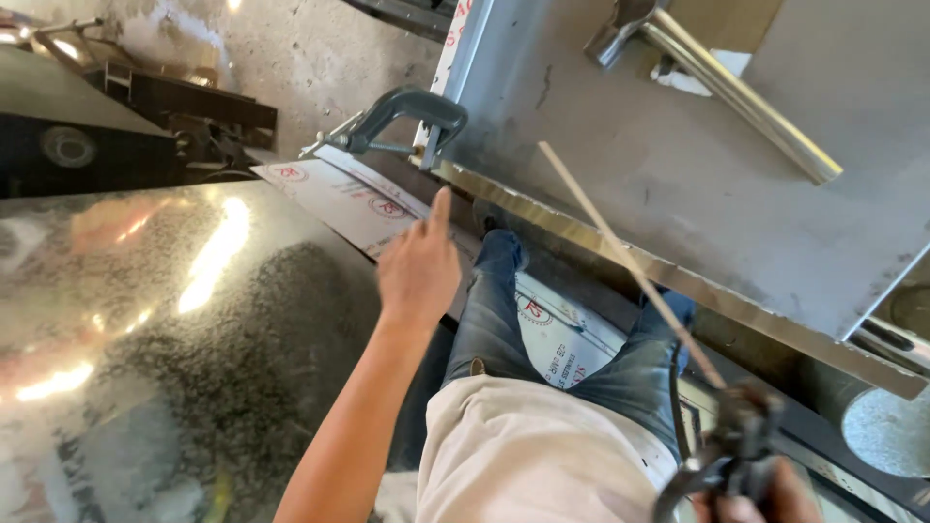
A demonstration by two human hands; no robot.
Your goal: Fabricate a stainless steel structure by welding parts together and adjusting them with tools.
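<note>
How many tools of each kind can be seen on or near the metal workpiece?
Clamp, grey-blue, on the sheet edge: 1
Welding holder with rod, in the right hand: 1
Shiny metal pipe: 1
Total: 3
The left hand holds nothing.

I see the clamp (402, 116) at eleven o'clock on the metal plate's (678, 184) edge, the pipe (736, 92) lying on it at one o'clock, the shiny sheet (165, 329) at nine.

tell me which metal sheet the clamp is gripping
The clamp grips the dull grey sheet at its left corner, the one with the steel tube lying on it, not the shiny glaring sheet at lower left.
</note>
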